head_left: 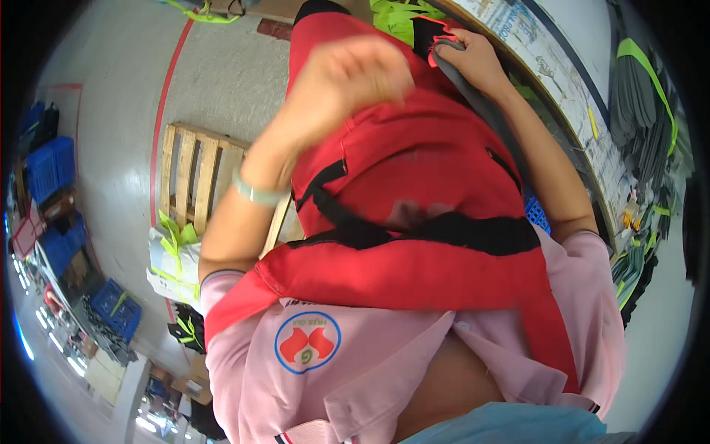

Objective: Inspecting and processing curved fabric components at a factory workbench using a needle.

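Note:
My left hand [347, 78] is raised over the red apron [421, 174] on my lap, its fingers curled and smeared by motion. A jade-coloured bangle [257, 194] circles the left wrist. By the table edge, my right hand [479, 63] pinches a grey fabric piece [460, 80] between thumb and fingers. The fabric has black and pinkish-red parts at its far end and hangs down along the apron's right side. Bright yellow-green strips [399, 18] lie just beyond it. Nothing can be made out in the left hand.
A worktable [547, 66] runs along my right side, with stacked grey strips [642, 103] beyond it. On the floor at left lie a wooden pallet [194, 177] and a white bag [174, 255] with yellow-green strips. Blue crates [50, 169] stand farther left.

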`<state>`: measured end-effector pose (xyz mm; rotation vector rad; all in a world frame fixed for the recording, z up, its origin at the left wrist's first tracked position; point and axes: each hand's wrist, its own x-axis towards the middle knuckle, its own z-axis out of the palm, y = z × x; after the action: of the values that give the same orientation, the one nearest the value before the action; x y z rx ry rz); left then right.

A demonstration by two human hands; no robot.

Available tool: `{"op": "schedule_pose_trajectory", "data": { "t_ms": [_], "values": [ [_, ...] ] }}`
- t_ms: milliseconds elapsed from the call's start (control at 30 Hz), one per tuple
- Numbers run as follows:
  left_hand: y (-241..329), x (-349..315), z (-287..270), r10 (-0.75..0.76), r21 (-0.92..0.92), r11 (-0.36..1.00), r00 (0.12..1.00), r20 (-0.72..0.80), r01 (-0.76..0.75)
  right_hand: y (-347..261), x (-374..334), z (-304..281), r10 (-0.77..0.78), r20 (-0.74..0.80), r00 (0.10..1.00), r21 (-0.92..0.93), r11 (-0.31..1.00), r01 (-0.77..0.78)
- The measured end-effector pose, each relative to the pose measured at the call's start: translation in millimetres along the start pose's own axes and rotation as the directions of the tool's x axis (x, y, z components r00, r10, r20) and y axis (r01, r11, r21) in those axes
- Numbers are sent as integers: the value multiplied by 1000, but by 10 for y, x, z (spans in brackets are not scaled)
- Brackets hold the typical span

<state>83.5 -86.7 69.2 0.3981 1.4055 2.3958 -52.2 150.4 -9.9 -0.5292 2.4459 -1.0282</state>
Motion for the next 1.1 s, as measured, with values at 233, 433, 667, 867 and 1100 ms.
{"op": "schedule_pose_trajectory", "data": {
  "t_ms": [233, 433, 667, 867, 1100],
  "values": [
    [-705, 286, -566, -292, -222, 947, 914, -282, 234, -633, -197, 82, -120, 239, 964, 189, 979, 75],
    [-840, 312, -472, -245, 32, 964, 923, -297, 266, -575, -167, 183, -146, 212, 966, 55, 989, 137],
    [-1027, 494, -173, 51, 235, 970, 890, -453, 64, -15, 111, 467, -47, 79, 996, -89, 995, 54],
    [-1149, 539, -595, 14, 406, 881, 843, -537, 244, -347, 32, 332, -102, 159, 982, -24, 994, 107],
    [-1141, 845, -370, 17, 291, 947, 885, -465, 134, 32, 261, 285, -179, -82, 980, -275, 949, 151]
  ]
}}
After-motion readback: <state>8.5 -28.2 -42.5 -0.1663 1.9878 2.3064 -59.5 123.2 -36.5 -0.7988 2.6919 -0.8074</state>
